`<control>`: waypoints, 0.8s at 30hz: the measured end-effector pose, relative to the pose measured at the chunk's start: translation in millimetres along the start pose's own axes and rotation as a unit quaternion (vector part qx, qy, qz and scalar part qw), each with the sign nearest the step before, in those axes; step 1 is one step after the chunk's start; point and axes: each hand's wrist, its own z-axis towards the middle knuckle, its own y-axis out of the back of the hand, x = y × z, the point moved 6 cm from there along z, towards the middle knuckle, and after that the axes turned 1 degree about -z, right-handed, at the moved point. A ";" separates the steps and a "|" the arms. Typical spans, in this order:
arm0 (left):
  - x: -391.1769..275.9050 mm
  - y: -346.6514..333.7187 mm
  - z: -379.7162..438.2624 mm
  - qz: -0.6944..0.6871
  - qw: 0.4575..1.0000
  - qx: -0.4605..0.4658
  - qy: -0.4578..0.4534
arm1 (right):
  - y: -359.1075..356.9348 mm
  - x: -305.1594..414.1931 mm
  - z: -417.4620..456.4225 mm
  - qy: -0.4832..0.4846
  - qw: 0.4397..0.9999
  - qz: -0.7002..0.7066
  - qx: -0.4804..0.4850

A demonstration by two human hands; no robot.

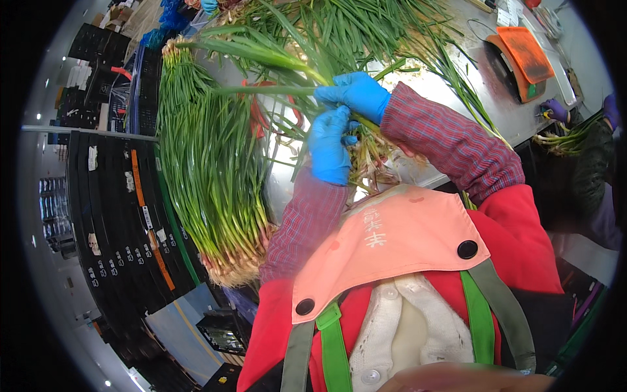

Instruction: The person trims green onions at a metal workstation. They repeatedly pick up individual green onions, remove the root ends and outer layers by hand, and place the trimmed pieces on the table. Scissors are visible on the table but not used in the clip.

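My right hand, in a blue glove, is closed around a leafy green stalk whose long leaves spread up and left. Just below it and nearly touching, my left hand, also gloved in blue, has its fingertips pinched near the stalks; whether it grips one is hidden. Under the hands, trimmed roots and peelings lie on the metal table. Left of my hands a thick row of green onions or similar stalks lies with white roots towards me. Behind is a heap of loose green leaves.
An orange-topped scale stands at the table's right. Red straps or handles lie beside the row. Stacked black crates stand at the left. Another person's purple-gloved hand is at the far right, a co-worker's blue glove at the top.
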 end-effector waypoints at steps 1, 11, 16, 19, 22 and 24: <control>-2.9 -1.7 2.0 -0.025 1.000 0.004 0.001 | 0.6 3.9 -1.9 -0.006 1.000 0.009 -0.016; -24.1 15.6 11.3 -0.029 0.995 -0.005 -0.099 | 16.6 5.7 8.6 0.022 0.988 0.068 -0.138; -17.0 23.2 1.4 -0.107 0.992 0.045 -0.044 | 44.4 -26.3 23.6 0.027 0.963 0.176 -0.202; -15.5 50.0 -17.5 -0.111 0.992 0.046 -0.034 | 74.1 -29.5 26.4 0.062 0.947 0.215 -0.229; -9.9 89.2 -23.6 0.014 1.000 0.001 0.011 | 97.9 -28.6 21.9 0.057 0.943 0.220 -0.243; 1.7 113.5 -25.9 0.154 0.979 -0.058 0.119 | 99.5 -27.9 15.7 0.049 0.943 0.218 -0.248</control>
